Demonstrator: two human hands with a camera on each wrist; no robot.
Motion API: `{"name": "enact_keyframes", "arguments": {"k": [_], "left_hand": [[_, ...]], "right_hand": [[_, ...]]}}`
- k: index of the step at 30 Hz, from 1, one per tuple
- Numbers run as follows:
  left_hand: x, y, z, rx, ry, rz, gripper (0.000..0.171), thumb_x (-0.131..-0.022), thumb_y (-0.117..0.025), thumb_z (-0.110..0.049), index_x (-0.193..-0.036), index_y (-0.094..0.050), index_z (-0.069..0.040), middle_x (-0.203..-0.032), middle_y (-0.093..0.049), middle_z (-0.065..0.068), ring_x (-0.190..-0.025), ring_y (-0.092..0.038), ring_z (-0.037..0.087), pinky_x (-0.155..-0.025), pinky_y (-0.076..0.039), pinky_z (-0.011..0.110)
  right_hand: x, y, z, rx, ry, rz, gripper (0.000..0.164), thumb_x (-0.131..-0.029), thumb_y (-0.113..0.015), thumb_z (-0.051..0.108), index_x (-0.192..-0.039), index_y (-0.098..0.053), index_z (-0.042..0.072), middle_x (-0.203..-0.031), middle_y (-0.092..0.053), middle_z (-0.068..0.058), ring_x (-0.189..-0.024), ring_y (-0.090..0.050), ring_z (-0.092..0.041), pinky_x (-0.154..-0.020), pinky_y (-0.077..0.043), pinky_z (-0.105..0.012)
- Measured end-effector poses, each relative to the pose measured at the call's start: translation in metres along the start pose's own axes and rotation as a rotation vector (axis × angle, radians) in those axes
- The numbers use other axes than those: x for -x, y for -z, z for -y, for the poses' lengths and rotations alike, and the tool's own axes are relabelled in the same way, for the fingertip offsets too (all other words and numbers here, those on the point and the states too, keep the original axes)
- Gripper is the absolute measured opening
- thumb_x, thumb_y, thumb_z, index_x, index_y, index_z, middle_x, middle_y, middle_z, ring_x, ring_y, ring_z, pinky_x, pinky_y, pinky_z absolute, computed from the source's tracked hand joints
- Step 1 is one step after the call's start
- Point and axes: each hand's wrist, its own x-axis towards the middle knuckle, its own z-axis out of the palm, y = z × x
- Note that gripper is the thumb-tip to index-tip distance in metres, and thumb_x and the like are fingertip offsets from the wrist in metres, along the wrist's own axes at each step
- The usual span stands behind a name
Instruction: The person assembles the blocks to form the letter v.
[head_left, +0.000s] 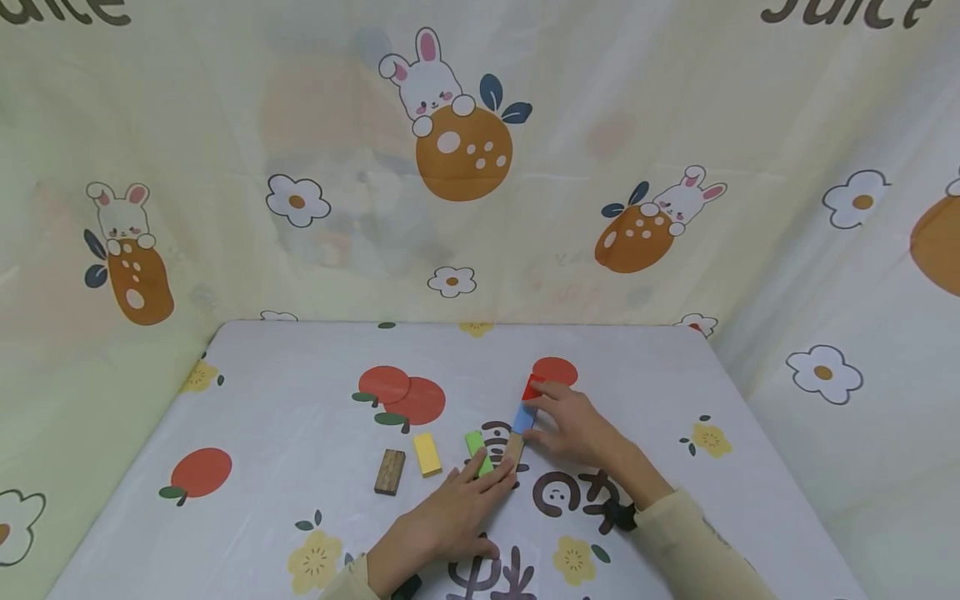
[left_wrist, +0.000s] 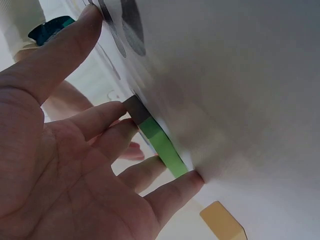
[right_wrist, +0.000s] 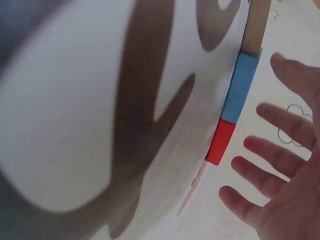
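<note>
In the head view, a red block (head_left: 532, 387), a blue block (head_left: 524, 418) and a light wooden block (head_left: 513, 452) lie end to end in a slanting row. My right hand (head_left: 576, 429) is beside the row, fingers spread; the right wrist view shows them straight, just off the blue block (right_wrist: 242, 85) and red block (right_wrist: 221, 142). My left hand (head_left: 461, 512) reaches in from the near side with straight fingers. Its fingertips touch the wooden block's near end and the green block (head_left: 475, 446), whose near part they hide. The left wrist view shows the green block (left_wrist: 165, 150) against the fingertips.
To the left of the green block lie a yellow block (head_left: 427, 455) and a dark brown wooden block (head_left: 390, 472). The white tablecloth (head_left: 285, 433) has printed fruit, flowers and lettering. Patterned curtains (head_left: 345, 250) hang behind and at the sides.
</note>
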Motion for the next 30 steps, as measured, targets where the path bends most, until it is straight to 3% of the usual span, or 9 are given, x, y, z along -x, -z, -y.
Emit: {"name": "enact_keyframes", "arguments": {"k": [7, 24, 30], "left_hand": [[0.000, -0.001, 0.001, -0.011, -0.014, -0.012, 0.098, -0.086, -0.085, -0.051, -0.167, -0.035, -0.029, -0.178, -0.022, -0.014, -0.168, -0.017, 0.029, -0.124, -0.040, 0.059], [-0.002, 0.000, 0.000, -0.011, -0.014, 0.005, 0.099, -0.086, -0.084, -0.051, -0.167, -0.033, -0.030, -0.179, -0.018, -0.013, -0.168, -0.014, 0.030, -0.124, -0.039, 0.060], [-0.003, -0.002, 0.000, -0.013, 0.000, 0.015, 0.100, -0.085, -0.085, -0.053, -0.168, -0.032, -0.031, -0.179, -0.017, -0.014, -0.169, -0.014, 0.030, -0.124, -0.039, 0.060]], "right_hand": [[0.004, -0.003, 0.008, 0.051, 0.054, 0.028, 0.050, -0.089, -0.084, 0.042, -0.131, -0.074, 0.016, -0.153, -0.062, -0.013, -0.144, -0.057, -0.034, -0.118, -0.046, -0.063], [0.000, -0.005, 0.015, 0.045, -0.021, 0.049, 0.050, -0.091, -0.082, 0.045, -0.128, -0.074, 0.012, -0.151, -0.064, -0.012, -0.141, -0.060, -0.033, -0.118, -0.046, -0.062], [0.001, -0.006, 0.017, 0.042, -0.053, 0.062, 0.051, -0.090, -0.082, 0.047, -0.129, -0.075, 0.015, -0.152, -0.064, -0.010, -0.138, -0.062, -0.034, -0.116, -0.051, -0.056]]}}
